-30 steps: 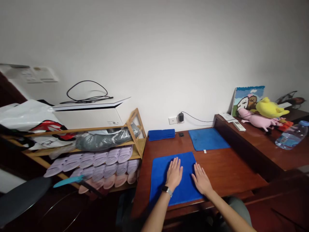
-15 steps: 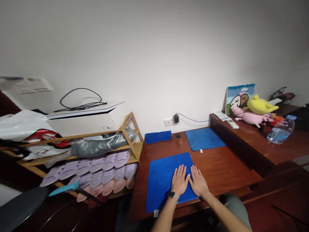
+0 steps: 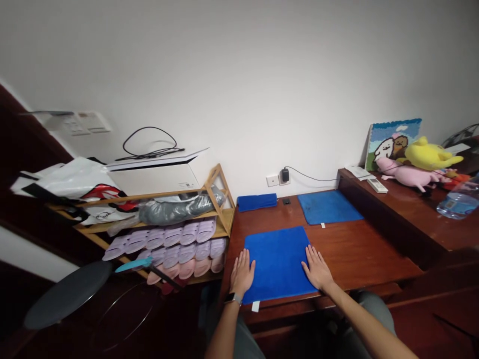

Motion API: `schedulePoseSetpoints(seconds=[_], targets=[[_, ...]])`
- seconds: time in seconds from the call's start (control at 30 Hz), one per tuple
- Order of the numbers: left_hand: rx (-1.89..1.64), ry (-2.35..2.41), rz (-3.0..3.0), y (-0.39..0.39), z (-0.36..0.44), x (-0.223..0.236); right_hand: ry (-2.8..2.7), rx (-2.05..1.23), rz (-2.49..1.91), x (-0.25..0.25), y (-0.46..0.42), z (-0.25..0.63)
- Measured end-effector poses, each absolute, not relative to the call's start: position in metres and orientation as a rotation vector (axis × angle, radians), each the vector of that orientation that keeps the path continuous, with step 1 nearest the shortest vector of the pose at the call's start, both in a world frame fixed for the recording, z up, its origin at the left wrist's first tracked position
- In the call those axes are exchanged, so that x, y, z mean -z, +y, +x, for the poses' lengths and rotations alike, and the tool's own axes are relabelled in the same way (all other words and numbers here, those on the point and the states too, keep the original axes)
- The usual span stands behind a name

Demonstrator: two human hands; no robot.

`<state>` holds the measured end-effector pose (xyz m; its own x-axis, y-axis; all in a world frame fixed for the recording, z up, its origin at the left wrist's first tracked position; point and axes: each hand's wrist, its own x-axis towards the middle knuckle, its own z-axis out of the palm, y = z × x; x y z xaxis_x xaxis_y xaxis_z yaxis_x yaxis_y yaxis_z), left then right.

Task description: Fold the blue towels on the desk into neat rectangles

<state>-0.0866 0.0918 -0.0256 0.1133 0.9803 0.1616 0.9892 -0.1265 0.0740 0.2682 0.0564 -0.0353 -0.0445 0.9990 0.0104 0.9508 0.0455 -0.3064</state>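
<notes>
A bright blue cloth (image 3: 279,262) lies spread flat on the brown wooden table (image 3: 359,254), a white tag sticking out at its near left corner. My left hand (image 3: 242,273) rests flat at the cloth's left edge, fingers stretched out; a watch is on that wrist. On the opposite side, my right hand (image 3: 317,268) lies flat with its fingers spread at the cloth's right edge. Behind, a folded blue cloth (image 3: 257,202) sits near the wall, and a second flat blue cloth (image 3: 330,207) lies toward the back right.
To the left stands a wooden rack (image 3: 224,214) with several lilac and pink clogs (image 3: 172,237) and a white box (image 3: 153,179) on top. A charger (image 3: 285,174) is plugged into the wall. The raised right surface holds plush toys (image 3: 430,153), a remote (image 3: 377,185) and a bottle (image 3: 458,204).
My left hand has moved from the middle of the cloth to its left edge, away from my right hand. My right hand stays at the right edge. The view has shifted left.
</notes>
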Motion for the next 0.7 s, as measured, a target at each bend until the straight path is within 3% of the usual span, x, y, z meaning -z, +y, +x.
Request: schedulePoseSetpoints(seconds=[0.2,0.5,0.6,0.7], targets=[[0.500,-1.943,-2.265,0.070,-0.055,0.009,-2.080,-0.125,-1.877,0.041,0.027,0.268],[0.536,-1.437,-2.877,0.013,0.118,-0.004,-2.222,-0.008,-1.764,0.079,0.005,0.276],[0.496,-1.569,-2.853,0.008,0.121,0.005,-2.197,0.036,-1.749,0.083,0.006,0.276],[0.477,-1.810,-2.639,0.005,0.075,0.019,-2.117,0.010,-1.797,0.080,0.005,0.273]])
